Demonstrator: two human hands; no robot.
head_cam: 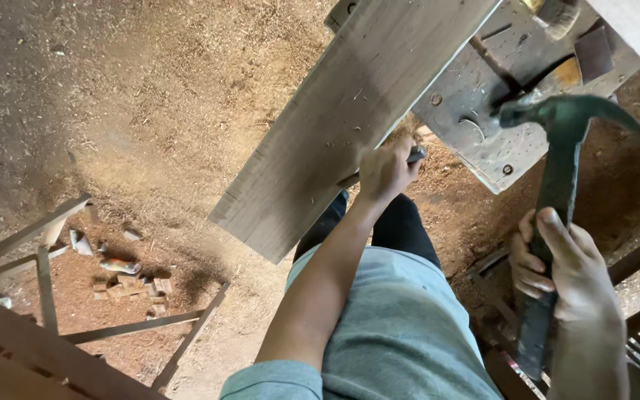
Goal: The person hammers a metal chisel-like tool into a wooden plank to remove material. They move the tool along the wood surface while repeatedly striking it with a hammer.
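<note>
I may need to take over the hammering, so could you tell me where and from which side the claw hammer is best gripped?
Grip the claw hammer low on its long dark handle, coming from the side, as the right hand does: the shaft is straight and narrow, and the heavy head and curved claw sit at the far end.

A: What can't be made out?
B: The wooden board (pixel 350 118) runs off the top edge. The left hand (pixel 385 172) hides most of a thin metal tool (pixel 415 154).
A: And the hammer (pixel 561 159)?
B: The right hand (pixel 566 270) covers the middle of its handle.
</note>
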